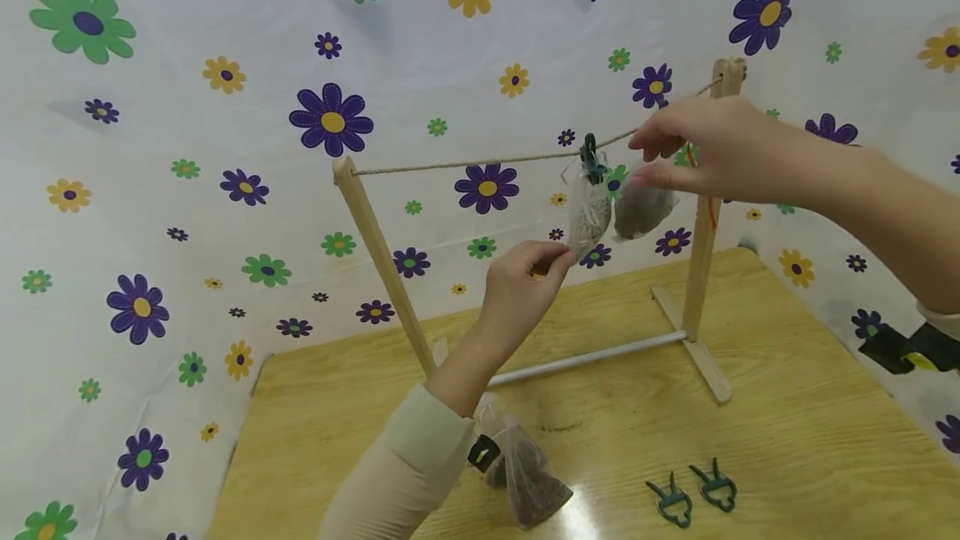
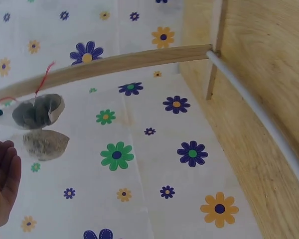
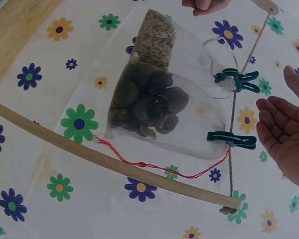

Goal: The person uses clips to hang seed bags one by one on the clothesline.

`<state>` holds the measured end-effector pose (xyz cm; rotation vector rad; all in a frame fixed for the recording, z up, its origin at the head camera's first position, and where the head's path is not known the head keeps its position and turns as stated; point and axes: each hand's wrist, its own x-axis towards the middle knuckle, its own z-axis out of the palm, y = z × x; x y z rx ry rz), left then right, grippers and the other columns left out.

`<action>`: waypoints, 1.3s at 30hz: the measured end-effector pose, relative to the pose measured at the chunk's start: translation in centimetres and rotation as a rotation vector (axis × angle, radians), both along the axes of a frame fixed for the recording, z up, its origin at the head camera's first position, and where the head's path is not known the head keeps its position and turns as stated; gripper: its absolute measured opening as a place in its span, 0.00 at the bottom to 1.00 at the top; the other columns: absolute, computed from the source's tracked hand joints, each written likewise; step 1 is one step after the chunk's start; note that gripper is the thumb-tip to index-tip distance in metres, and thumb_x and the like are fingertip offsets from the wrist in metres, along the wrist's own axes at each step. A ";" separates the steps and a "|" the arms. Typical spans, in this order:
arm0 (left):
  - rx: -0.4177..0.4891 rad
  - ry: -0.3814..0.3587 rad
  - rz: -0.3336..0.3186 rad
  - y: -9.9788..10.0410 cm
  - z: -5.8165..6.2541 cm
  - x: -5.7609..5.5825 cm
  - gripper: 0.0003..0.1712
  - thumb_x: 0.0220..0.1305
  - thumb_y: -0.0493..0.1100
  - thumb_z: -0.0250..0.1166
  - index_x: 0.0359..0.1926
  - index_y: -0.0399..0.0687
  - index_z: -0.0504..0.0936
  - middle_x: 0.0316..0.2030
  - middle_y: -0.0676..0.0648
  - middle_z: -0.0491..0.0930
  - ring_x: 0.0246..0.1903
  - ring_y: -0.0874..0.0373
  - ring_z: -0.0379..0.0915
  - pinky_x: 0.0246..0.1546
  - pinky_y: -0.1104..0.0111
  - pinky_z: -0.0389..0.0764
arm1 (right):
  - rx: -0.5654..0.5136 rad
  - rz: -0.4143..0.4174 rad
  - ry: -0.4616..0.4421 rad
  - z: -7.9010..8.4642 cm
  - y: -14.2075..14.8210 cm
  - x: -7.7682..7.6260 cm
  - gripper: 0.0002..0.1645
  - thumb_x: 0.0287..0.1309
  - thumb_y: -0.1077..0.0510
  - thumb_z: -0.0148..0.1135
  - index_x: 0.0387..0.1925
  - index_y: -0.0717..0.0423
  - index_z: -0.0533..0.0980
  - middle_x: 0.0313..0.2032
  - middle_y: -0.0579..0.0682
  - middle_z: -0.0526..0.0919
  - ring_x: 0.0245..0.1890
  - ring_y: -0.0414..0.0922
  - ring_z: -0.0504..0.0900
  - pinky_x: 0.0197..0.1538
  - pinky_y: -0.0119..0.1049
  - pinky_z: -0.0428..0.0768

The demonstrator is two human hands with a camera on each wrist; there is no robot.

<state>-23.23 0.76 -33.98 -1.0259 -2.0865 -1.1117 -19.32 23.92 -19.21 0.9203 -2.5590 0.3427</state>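
Two sheer mesh bags hang from a rope [image 1: 465, 163], each on a dark green clip. One bag [image 3: 157, 37] holds pale, grain-like bits; its clip [image 3: 234, 80] grips the rope. Beside it, the other bag [image 3: 144, 102] holds dark, rounded dried pieces like mushrooms and trails a red drawstring [image 3: 142, 164]; its clip [image 3: 231, 140] sits lower in the right wrist view. My left hand [image 1: 521, 290] is near the bottom of the pale-filled bag, fingers loosely bent. By the dark-filled bag, my right hand [image 1: 716, 148] has relaxed fingers and holds nothing in the right wrist view.
A wooden frame with two posts [image 1: 382, 257] and a white crossbar [image 1: 592, 359] stands on the wooden table [image 1: 810, 407]. In front lie another filled mesh bag [image 1: 536, 482] and two loose green clips, one [image 1: 671, 502] left of the other [image 1: 716, 487]. Flowered cloth hangs behind.
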 end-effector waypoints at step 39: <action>-0.558 -0.614 0.017 -9.0 -11.9 6.7 0.14 0.61 0.53 0.59 0.36 0.51 0.83 0.31 0.55 0.81 0.28 0.70 0.73 0.29 0.76 0.75 | 0.116 0.069 -0.275 -23.5 1.6 5.3 0.12 0.49 0.48 0.65 0.25 0.51 0.75 0.21 0.40 0.73 0.21 0.33 0.67 0.23 0.28 0.69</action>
